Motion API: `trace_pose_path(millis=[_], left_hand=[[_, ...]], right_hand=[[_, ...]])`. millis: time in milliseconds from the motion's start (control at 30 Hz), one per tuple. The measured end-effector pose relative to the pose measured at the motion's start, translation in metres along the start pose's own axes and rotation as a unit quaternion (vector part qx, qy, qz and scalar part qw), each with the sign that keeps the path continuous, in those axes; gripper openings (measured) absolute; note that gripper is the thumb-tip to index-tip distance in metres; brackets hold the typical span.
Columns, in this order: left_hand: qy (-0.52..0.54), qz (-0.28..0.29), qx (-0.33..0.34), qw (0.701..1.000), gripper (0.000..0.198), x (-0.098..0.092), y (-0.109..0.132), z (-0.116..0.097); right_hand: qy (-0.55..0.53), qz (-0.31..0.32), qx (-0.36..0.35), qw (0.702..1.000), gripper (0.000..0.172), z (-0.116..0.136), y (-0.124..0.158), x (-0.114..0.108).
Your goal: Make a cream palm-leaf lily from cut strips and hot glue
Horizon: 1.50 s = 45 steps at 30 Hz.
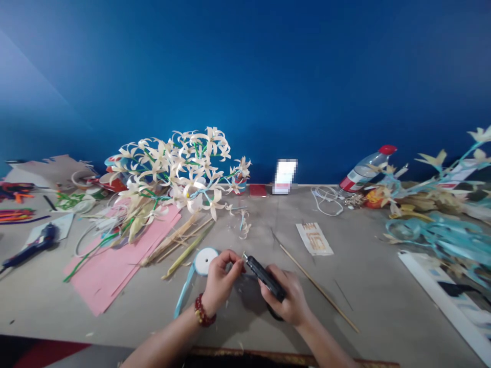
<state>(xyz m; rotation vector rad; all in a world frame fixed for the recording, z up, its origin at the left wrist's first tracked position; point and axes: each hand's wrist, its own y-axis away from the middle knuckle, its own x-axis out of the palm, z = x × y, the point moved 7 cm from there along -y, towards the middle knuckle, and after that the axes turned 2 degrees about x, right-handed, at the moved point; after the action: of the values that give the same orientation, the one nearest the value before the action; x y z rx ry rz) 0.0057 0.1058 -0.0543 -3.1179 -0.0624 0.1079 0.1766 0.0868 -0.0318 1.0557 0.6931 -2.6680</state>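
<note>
Near the front edge of the table (383, 291) we log: right hand (290, 300), fingers wrapped around a black hand tool (264, 277), its metal tip pointing left. Left hand (219, 280), fingertips pinched narrow at that tip; what they pinch is too small to tell. White ribbon roll (205, 259) just beside the left hand. Thin stick (320, 290) right of the right hand. Cream paper flowers (180, 163) over pink paper (111, 268), behind.

1 head-worn view; faces forward, down; close over the hands (220, 281) and table (368, 286).
</note>
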Motion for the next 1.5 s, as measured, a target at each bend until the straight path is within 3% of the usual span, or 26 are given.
trace_pose_path(millis=[633,1200,1333,1500], left_hand=[[0.041,0.016,-0.022,0.999,0.027,0.002,0.001,0.007],[0.083,0.018,-0.039,0.996,0.029,0.005,0.001,0.005],[0.104,0.024,-0.052,0.993,0.028,0.007,0.000,0.007],[0.180,0.031,-0.080,0.980,0.024,0.009,-0.001,0.009]], right_hand=[[0.025,-0.017,-0.007,1.000,0.006,0.000,0.002,-0.001],[0.002,0.040,0.016,0.999,0.011,-0.005,0.003,0.004],[0.012,0.019,0.014,1.000,0.008,-0.005,0.001,-0.003],[0.074,-0.064,0.041,0.994,0.010,-0.020,0.006,-0.024]])
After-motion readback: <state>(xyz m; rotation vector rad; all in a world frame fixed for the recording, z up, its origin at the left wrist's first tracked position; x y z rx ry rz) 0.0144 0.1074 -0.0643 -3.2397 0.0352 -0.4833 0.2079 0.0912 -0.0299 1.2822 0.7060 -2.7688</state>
